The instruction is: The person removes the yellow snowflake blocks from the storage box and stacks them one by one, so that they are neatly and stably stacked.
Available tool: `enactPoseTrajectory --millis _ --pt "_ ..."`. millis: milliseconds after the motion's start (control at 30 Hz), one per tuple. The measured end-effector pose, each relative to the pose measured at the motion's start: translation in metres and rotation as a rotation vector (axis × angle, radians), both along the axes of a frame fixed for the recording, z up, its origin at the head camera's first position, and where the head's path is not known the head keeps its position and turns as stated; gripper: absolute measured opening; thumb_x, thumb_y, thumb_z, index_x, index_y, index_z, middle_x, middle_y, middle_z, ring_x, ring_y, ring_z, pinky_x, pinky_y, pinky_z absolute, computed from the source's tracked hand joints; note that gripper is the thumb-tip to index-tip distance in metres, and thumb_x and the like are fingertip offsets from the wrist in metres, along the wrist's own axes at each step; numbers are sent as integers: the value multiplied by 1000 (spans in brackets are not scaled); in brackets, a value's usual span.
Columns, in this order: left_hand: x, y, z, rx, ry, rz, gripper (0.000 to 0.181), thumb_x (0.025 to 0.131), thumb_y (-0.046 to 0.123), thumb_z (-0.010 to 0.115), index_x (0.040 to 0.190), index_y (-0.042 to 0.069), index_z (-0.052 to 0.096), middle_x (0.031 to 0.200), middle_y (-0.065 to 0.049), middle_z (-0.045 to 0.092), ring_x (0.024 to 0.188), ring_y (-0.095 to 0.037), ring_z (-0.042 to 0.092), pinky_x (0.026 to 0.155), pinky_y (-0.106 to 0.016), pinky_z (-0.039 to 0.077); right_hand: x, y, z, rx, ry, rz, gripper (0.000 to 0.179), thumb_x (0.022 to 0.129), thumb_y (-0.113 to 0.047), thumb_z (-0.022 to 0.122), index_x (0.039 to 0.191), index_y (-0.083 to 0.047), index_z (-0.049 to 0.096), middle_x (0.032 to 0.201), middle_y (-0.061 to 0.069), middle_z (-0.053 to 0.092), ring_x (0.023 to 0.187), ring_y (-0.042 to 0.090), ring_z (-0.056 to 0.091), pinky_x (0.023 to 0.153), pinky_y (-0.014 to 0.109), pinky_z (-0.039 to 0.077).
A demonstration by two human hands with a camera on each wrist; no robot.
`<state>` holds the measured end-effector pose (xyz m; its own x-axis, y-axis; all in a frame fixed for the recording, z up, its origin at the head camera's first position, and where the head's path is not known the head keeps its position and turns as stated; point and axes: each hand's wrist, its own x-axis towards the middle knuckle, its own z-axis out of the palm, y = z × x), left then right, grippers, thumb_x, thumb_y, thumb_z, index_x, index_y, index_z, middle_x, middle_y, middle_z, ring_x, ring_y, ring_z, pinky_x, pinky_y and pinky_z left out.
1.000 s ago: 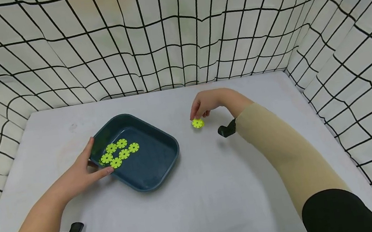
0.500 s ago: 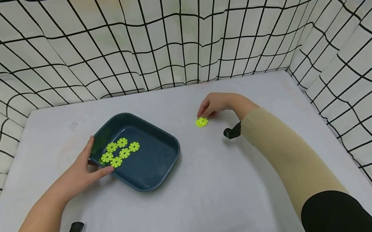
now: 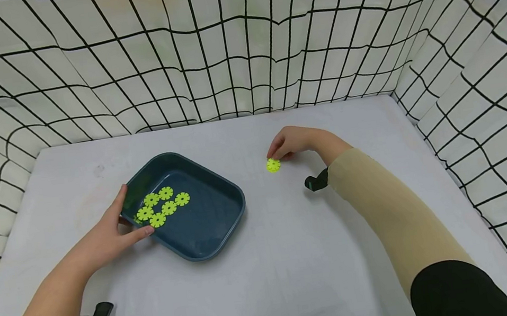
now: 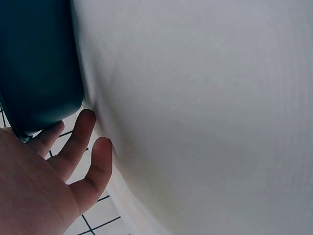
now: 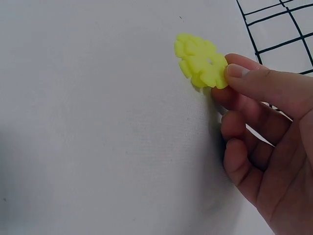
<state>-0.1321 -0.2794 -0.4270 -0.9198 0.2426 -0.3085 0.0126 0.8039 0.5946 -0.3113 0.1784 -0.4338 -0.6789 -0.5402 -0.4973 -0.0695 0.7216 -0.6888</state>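
Observation:
A dark teal tray (image 3: 207, 207) sits left of centre on the white table, with several yellow-green notched plastic discs (image 3: 169, 208) lying at its left end. My left hand (image 3: 101, 242) holds the tray's left corner between thumb and index finger; in the left wrist view the other fingers (image 4: 80, 142) bend loosely beside its outer wall. Right of the tray, my right hand (image 3: 293, 141) pinches a yellow-green notched plastic disc (image 3: 273, 165) between thumb and index finger. Overlapping layers show in the right wrist view, seemingly two discs (image 5: 203, 61) together, by the tabletop.
Black wire grid panels (image 3: 229, 49) backed with white sheeting stand along the table's back and sides. The white tabletop (image 3: 270, 284) stretches between the tray and the right arm and toward the front. A black wrist mount (image 3: 316, 180) juts from the right sleeve.
My right hand has shifted slightly to the right with the pinched disc, which tilted flatter and then turned its face back toward the head camera. The left hand and tray stay put.

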Motion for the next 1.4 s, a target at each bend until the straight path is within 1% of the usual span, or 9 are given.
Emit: enactPoseTrajectory --millis 233,400,533,667,800,1033,1200,1400 --pt "-1 0 1 5 -7 3 117 90 49 69 155 15 -23 159 -33 -5 139 -59 16 99 -75 26 3 0 -1 12 21 -1 21 95 -18 65 113 -15 75 89 3 65 76 17 53 75 29 43" --pt "-1 2 1 2 -5 3 118 89 49 69 155 16 -22 159 -33 -4 138 -59 21 99 -74 27 8 -1 2 60 71 47 25 94 -18 67 118 -17 74 88 2 59 76 15 51 72 28 42" --pt "-2 2 1 1 -2 3 118 89 50 70 155 16 -22 160 -32 -4 139 -58 19 100 -74 27 14 -1 3 80 103 67 30 91 -16 70 121 -17 72 87 3 54 76 17 49 71 29 40" --pt "-2 1 0 4 -2 3 118 89 49 70 155 16 -23 160 -32 -5 140 -58 16 99 -74 26 17 2 -1 83 122 54 31 91 -18 71 123 -20 71 87 3 53 77 17 49 71 29 39" --pt "-2 1 0 9 -1 4 118 90 48 70 155 16 -23 159 -33 -5 140 -59 16 99 -75 26 20 3 -5 66 136 38 31 91 -19 72 122 -21 72 87 3 54 77 17 49 70 30 39" --pt "0 3 0 8 5 7 118 89 48 70 155 14 -22 159 -34 -1 136 -59 22 99 -74 27 25 3 -6 61 169 20 28 91 -17 73 119 -20 74 91 4 58 86 20 50 75 31 40" --pt "-1 2 -1 6 0 5 118 90 49 70 155 15 -22 159 -34 -2 137 -59 22 99 -74 28 25 4 -7 60 185 26 29 91 -17 73 120 -20 74 94 4 58 89 20 50 78 32 41" --pt "-1 1 -2 -14 3 8 117 90 50 69 155 14 -22 158 -35 -1 134 -58 25 98 -74 29 25 5 -9 65 196 42 31 93 -17 71 123 -23 73 101 4 58 97 20 50 83 33 41"
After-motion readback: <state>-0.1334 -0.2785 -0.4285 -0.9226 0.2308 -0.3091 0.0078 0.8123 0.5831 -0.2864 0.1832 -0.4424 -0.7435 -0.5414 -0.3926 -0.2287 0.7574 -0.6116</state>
